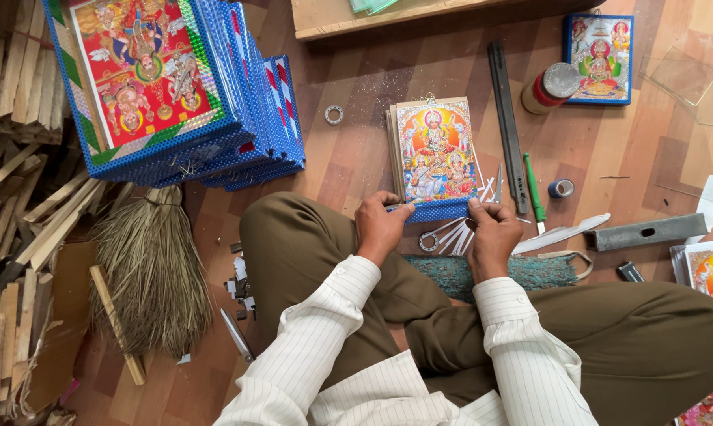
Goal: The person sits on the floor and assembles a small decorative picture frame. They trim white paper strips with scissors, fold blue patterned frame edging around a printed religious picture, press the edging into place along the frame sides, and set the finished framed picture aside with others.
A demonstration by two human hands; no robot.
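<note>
Both hands work at the near edge of a small stack of devotional prints lying on the wooden floor just ahead of the person's crossed legs. Left hand is closed, its fingers pinching the left end of a blue dotted frame strip that runs along the stack's near edge; right hand is curled shut on the strip's right end, thumb pressing down. Just under the right hand lie scissors and a few loose white strips, and nearer the body a blue-green cloth pad rests on the floor. To the right of the stack sit a green-handled tool, a long dark metal ruler and a small roll of tape, with a heavy grey metal bar beyond them. A straw broom lies to the left beside piled wooden sticks. Farther off, a tall stack of blue-framed pictures stands at upper left, a small metal ring lies near it, and one finished framed picture lies at upper right beside a red canister.
</note>
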